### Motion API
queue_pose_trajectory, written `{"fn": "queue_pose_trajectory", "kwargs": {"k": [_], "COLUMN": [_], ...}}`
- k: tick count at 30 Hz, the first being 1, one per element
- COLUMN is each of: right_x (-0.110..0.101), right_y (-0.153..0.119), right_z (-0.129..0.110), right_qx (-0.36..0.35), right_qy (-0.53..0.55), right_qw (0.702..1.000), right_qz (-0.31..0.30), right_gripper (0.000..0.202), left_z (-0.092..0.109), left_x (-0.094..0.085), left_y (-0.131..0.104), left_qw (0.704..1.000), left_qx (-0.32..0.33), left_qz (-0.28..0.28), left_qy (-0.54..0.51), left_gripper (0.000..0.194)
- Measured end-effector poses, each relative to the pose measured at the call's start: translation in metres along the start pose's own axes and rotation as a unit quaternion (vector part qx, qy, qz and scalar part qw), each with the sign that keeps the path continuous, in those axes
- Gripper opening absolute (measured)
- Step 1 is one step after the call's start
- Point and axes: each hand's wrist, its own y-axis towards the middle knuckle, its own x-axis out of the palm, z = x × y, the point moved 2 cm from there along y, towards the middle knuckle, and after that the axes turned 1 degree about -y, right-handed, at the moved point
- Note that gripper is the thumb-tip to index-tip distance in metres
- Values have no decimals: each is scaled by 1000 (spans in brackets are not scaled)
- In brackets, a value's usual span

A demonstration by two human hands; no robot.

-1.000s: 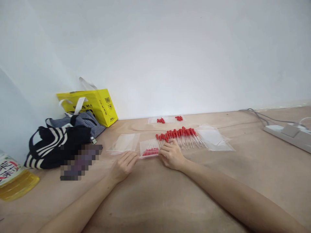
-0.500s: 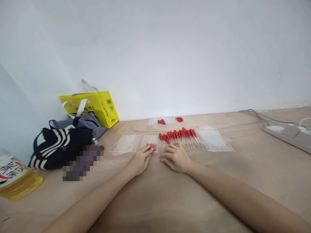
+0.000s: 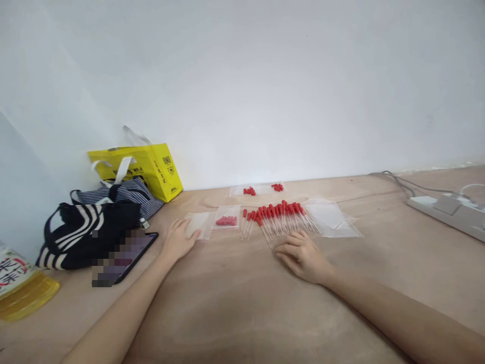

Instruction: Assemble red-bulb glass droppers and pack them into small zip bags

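Observation:
My left hand (image 3: 178, 241) lies with thumb and fingers spread at the left end of a clear plastic bag (image 3: 203, 230), touching its edge. To the right of that, a clear zip bag (image 3: 226, 227) holds several red rubber bulbs (image 3: 226, 221). A row of glass droppers with red bulbs (image 3: 282, 211) fans out across the table, thin tubes pointing toward me. Just below the tube tips rests my right hand (image 3: 299, 257), its fingers loosely bent and apart from the thumb, with nothing visible in them. More flat clear bags (image 3: 329, 218) lie right of the droppers.
At the back, another bag (image 3: 261, 189) holds red-bulbed droppers against the wall. On the left are a yellow bag (image 3: 166, 172), a dark striped bag (image 3: 91, 232), a phone (image 3: 132, 258) and a bottle of yellow liquid (image 3: 26, 288). A power strip (image 3: 447, 212) with cables sits right.
My left hand has slid left, off the bag with the red bulbs and onto the neighbouring clear bag's edge. My right hand has moved right and toward me, away from the dropper tubes.

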Motion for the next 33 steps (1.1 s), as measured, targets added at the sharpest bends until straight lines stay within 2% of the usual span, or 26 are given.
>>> {"fn": "queue_pose_trajectory", "kwargs": {"k": [1,3,5,6,8,11,13,15,16,18,20,21,22,24,26,28,31,33], "right_x": [-1,-2,-3,-3,-3,-4,-4,-5,-6,-12,-19,-23,-26,-29,-27,-22,-11,-6], "right_y": [-1,-1,0,1,3,3,3,2,2,0,-2,-3,-3,-3,-1,1,3,3], "right_z": [1,1,1,0,-1,-2,-2,-1,-1,2,4,4,3,-2,-12,-22,-33,-36], "right_qx": [3,6,3,1,0,-1,-4,2,11,46,88,103,112,116,115,117,124,129], "right_qy": [0,-1,-3,-3,-4,-5,-11,-22,-27,-31,-25,-18,-11,6,15,22,35,45], "right_qw": [1000,1000,1000,1000,999,999,999,1000,999,991,980,978,980,990,993,989,980,976], "right_qz": [-1,-5,-17,-25,-39,-43,-33,6,40,124,179,181,164,86,-8,-84,-149,-167], "right_gripper": [13,13,14,15,16,16,16,17,17,22,26,27,29,35,50,69,87,89], "left_z": [-9,-20,-21,-19,-14,-11,-7,7,18,49,84,101,116,139,151,155,152,146], "left_x": [-1,0,1,1,0,-5,-11,-21,-27,-36,-43,-45,-46,-47,-47,-47,-47,-46], "left_y": [0,-2,-3,-3,-2,2,3,1,-3,-15,-32,-40,-46,-55,-58,-59,-56,-51], "left_qw": [999,990,976,971,969,972,981,998,999,975,928,909,893,880,869,860,863,870], "left_qx": [-16,-43,-65,-72,-83,-104,-103,-39,23,181,318,362,388,399,383,352,265,152], "left_qz": [-31,-131,-209,-225,-227,-199,-147,-47,16,91,109,93,77,23,-41,-97,-137,-147], "left_qy": [5,8,18,27,47,74,72,26,-15,-95,-160,-185,-212,-257,-310,-357,-409,-446], "left_gripper": [38,39,36,35,34,38,39,36,33,26,25,26,26,24,23,23,20,24]}}
